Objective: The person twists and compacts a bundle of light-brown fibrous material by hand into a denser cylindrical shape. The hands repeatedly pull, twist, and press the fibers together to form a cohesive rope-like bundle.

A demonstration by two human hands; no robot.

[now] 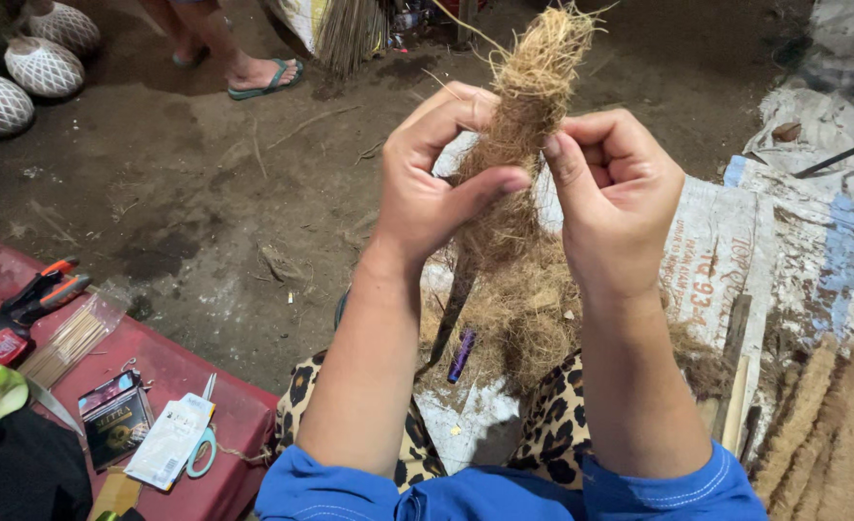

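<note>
While the left hand (427,188) pinches the coconut fibre bundle (523,116) mid-length, the right hand (610,188) has fingers closed on its side, held above the lap. Keep grips close and twist evenly; a stick probably runs inside, hard to tell.

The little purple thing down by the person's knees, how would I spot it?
Start at the two hands twisting the brown fibre bundle, then go straight down through the loose fibre pile between the leopard-print knees. At the pile's left edge lies the small purple stick, the only bright, smooth thing among the brown strands.
</note>
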